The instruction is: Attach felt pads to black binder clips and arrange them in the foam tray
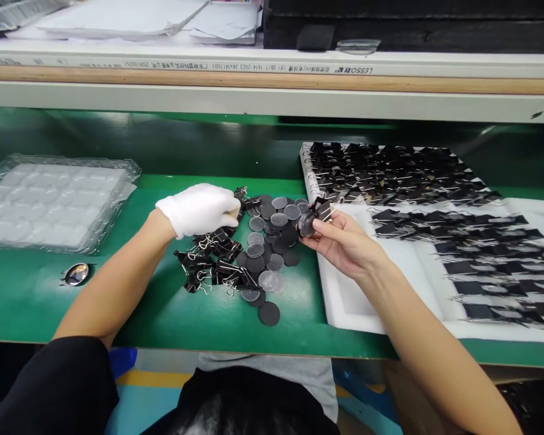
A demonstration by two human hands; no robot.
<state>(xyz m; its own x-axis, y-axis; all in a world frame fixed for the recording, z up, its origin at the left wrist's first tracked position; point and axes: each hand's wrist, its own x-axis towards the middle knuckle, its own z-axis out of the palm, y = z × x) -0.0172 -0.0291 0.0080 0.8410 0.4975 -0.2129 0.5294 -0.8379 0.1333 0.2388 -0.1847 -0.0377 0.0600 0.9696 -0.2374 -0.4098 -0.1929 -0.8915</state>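
Observation:
My left hand (202, 208), in a white glove, is over the far side of a heap of black binder clips (226, 272). Its fingers are bent together at the clips, and whatever is between them is hidden. In my bare right hand (344, 241) is a round lens-like disc (307, 223), pinched between thumb and fingers, with black binder clips (323, 209) at its edge. Between the hands lies a loose spread of clear discs (268, 281) and matte black discs (269, 313), some overlapping.
White foam trays (344, 302) at right bear rows of clipped black pieces (494, 266). A clear plastic tray (58, 202) lies at left, with a small round metal-rimmed item (77, 274) nearer me. Above the green table (163, 326) runs a shelf edge (163, 96).

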